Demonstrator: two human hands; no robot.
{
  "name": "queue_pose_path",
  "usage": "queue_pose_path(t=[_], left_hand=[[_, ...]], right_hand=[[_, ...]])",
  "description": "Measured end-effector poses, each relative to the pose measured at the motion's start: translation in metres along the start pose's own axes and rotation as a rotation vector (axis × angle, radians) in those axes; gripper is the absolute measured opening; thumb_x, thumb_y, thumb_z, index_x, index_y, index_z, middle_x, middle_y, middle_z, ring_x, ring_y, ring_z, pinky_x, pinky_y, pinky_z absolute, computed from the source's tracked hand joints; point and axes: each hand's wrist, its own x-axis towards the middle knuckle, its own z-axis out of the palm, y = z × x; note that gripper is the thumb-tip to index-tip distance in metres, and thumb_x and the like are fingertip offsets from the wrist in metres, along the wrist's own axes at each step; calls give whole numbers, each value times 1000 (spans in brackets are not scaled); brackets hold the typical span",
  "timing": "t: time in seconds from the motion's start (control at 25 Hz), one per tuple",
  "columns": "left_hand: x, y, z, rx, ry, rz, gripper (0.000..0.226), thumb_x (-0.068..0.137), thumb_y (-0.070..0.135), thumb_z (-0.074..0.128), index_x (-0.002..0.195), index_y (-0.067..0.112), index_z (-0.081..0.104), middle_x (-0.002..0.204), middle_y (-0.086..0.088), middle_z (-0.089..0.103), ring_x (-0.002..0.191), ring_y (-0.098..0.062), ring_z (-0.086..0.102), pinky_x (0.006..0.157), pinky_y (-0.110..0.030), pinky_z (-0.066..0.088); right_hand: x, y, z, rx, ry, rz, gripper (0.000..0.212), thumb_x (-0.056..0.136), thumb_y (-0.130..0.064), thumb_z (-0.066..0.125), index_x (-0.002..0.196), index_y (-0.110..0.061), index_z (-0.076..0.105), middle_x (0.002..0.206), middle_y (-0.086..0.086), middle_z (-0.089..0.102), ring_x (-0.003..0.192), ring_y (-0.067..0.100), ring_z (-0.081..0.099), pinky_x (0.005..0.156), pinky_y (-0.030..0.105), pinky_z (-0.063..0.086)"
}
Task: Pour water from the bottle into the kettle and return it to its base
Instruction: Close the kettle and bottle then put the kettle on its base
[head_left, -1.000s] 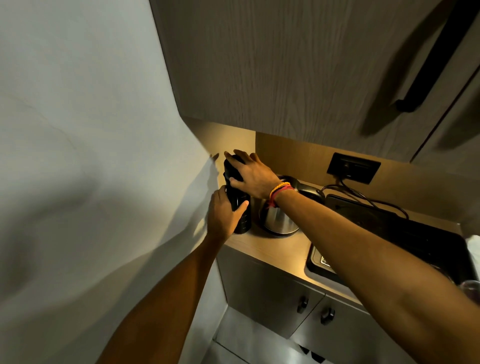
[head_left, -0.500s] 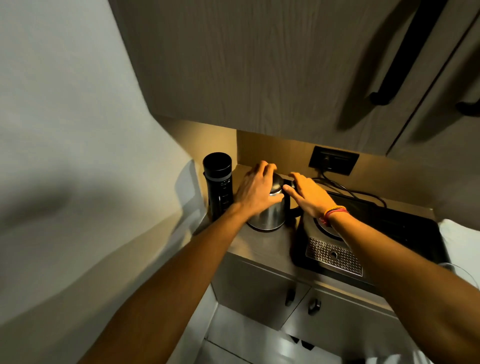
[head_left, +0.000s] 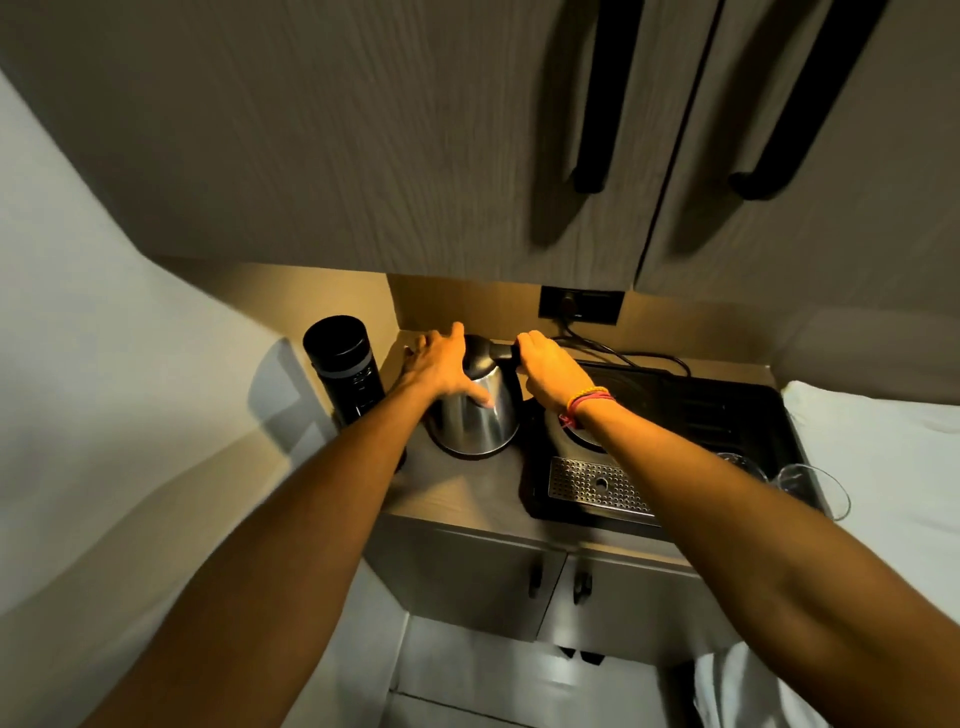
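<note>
gripping the kettle (head_left: 480, 415) handle, the right hand (head_left: 548, 369) curls shut; left hand (head_left: 439, 364) rests fingers spread on its lid, bottle (head_left: 345, 369) just beside.

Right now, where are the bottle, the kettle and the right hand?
bottle (head_left: 347, 371): head view, on the black side wall below the cap.
kettle (head_left: 480, 423): head view, on the steel body's front.
right hand (head_left: 550, 369): head view, on the back of the hand, at the kettle's handle.
</note>
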Motion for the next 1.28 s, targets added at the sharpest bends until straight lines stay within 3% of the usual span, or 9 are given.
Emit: queue_pose_path(t=[0.12, 0.28, 0.6, 0.76, 1.08, 1.16, 1.28], left_hand=[[1, 29, -11, -22, 77, 57, 101, 54, 55, 92, 128, 14, 38, 135, -25, 46, 130, -45, 41, 100, -56, 42], [6, 85, -20, -98, 124, 157, 112, 54, 59, 91, 140, 12, 36, 142, -26, 39, 137, -45, 33, 107, -60, 39], [3, 173, 10, -33, 141, 293, 109, 55, 70, 85, 135, 11, 42, 133, -22, 50, 129, -42, 44, 108, -55, 39], [5, 188, 23, -1, 140, 310, 109, 55, 73, 83, 136, 12, 42, 131, -22, 52, 126, -41, 47, 105, -54, 42], [10, 178, 39, 28, 195, 322, 119, 58, 79, 76, 149, 13, 34, 132, -19, 57, 124, -38, 51, 105, -54, 41], [9, 176, 43, 38, 200, 321, 121, 64, 78, 72, 155, 12, 26, 140, -17, 53, 132, -36, 48, 112, -56, 34], [2, 172, 54, 34, 242, 342, 119, 74, 75, 65, 159, 8, 15, 160, -14, 34, 149, -32, 29, 121, -59, 18]], right_hand=[[-8, 22, -25, 1, 78, 1, 21, 86, -7, 53, 106, -1, 52, 112, 22, 55, 100, 42, 56, 76, 45, 42], [-29, 65, -62, 36, 191, 91, 26, 86, -6, 53, 112, -6, 53, 113, 18, 58, 99, 39, 59, 81, 46, 49], [-89, 129, -95, 198, 179, 275, 34, 84, 13, 41, 112, -3, 54, 116, 20, 55, 103, 39, 65, 86, 50, 57], [-104, 142, -97, 169, 151, 293, 36, 86, 12, 46, 117, -5, 53, 122, 12, 54, 112, 31, 64, 92, 46, 54], [-101, 153, -85, 186, 144, 267, 36, 89, 7, 45, 120, -10, 53, 120, 10, 56, 107, 31, 60, 87, 46, 55], [-102, 155, -78, 186, 164, 306, 42, 94, -2, 45, 134, -11, 46, 132, 11, 52, 118, 33, 55, 90, 44, 54], [-114, 155, -61, 99, 212, 346, 61, 96, -16, 44, 153, -8, 21, 161, 11, 26, 149, 27, 26, 117, 41, 35]])
